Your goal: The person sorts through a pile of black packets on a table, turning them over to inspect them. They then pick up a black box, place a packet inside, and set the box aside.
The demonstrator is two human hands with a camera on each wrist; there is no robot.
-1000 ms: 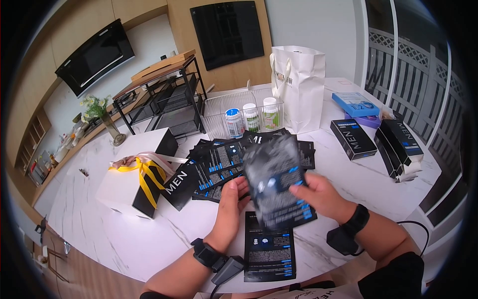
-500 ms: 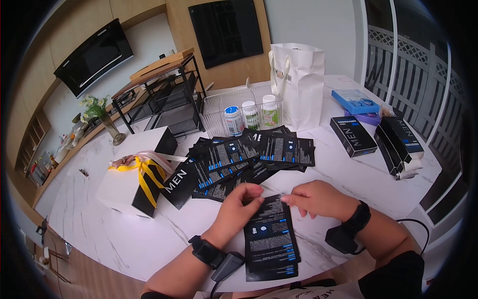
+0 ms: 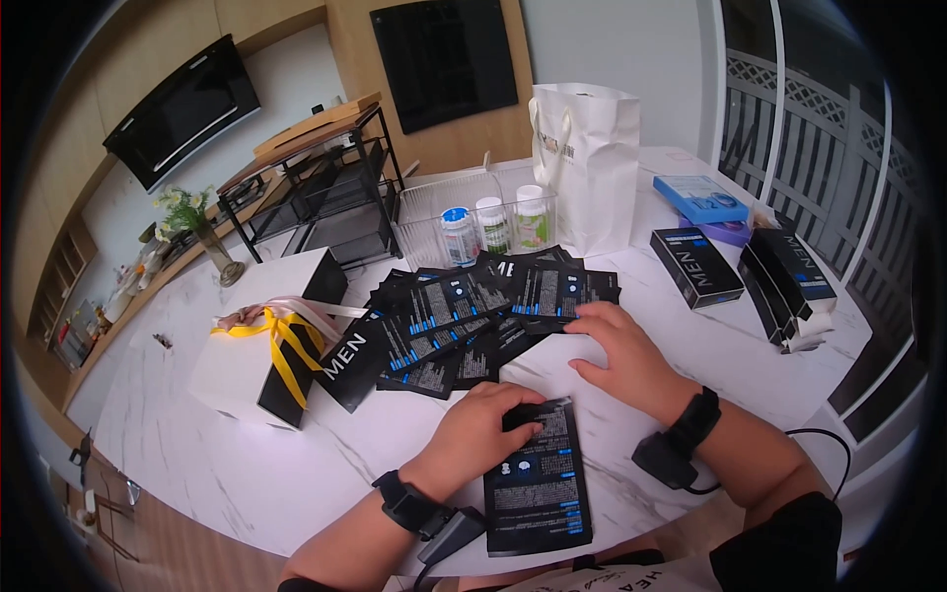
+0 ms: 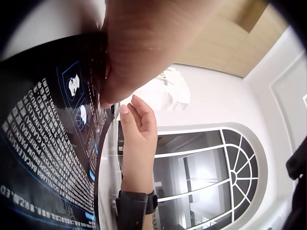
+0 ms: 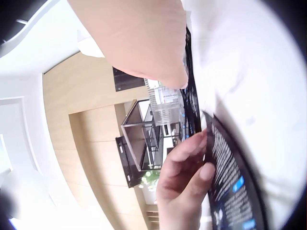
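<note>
A neat stack of flat black printed sachets [image 3: 541,498] lies near the table's front edge. My left hand [image 3: 481,432] pinches its far left corner, thumb on the printed face; the left wrist view shows the thumb [image 4: 112,93] over the print close up. Beyond the stack spreads a loose pile of similar black sachets [image 3: 449,306], some marked MEN. Held out over the table, my right hand [image 3: 631,360] has its fingers loosely extended, fingertips at the pile's right edge, with nothing in its grasp.
Left of the pile stands a white and black box [image 3: 232,385] with yellow and pink ribbon. Behind are a clear bin [image 3: 419,237] of bottles and a white paper bag [image 3: 587,178]. Black MEN cartons [image 3: 695,268] and a blue box [image 3: 700,199] sit at right.
The sachets held up between both hands came down onto the one lying in front and now form a stack. My right hand let go and moved away to the pile; the left stayed at the stack.
</note>
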